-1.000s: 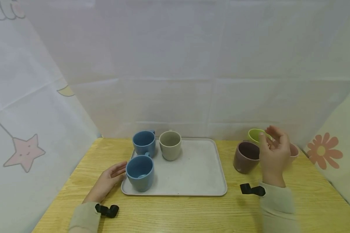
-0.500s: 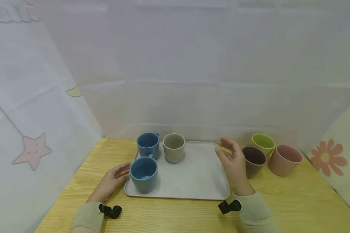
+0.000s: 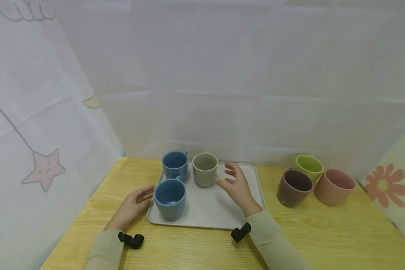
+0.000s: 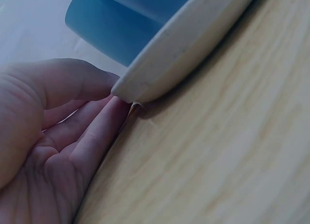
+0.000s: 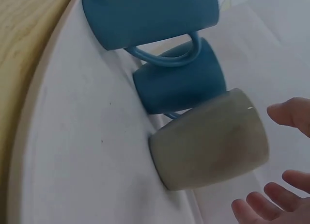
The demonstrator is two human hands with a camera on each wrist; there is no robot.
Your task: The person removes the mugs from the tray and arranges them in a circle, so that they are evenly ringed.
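Brings spread right hand (image 3: pixel 238 188) from right of the tray (image 3: pixel 206 212) to within reach of its grey mug (image 3: pixel 204 175), with straight-fingered left hand (image 3: pixel 132 206) touching the tray's left edge.

This looks like a screened-off recording corner: a wood-grain tabletop (image 3: pixel 189 249) runs under the left hand (image 3: pixel 131 205) and right hand (image 3: pixel 237 187), and a small black camera (image 3: pixel 131 240) sits at each wrist. Pale, creased sheeting (image 3: pixel 189 86) rises beyond the hands and on either side of them. Left of the left hand it bears a smiling pink star (image 3: pixel 44 170); far right of the right hand, a coral flower (image 3: pixel 383 185), nursery-like. Whether a home or studio surrounds it cannot be told.
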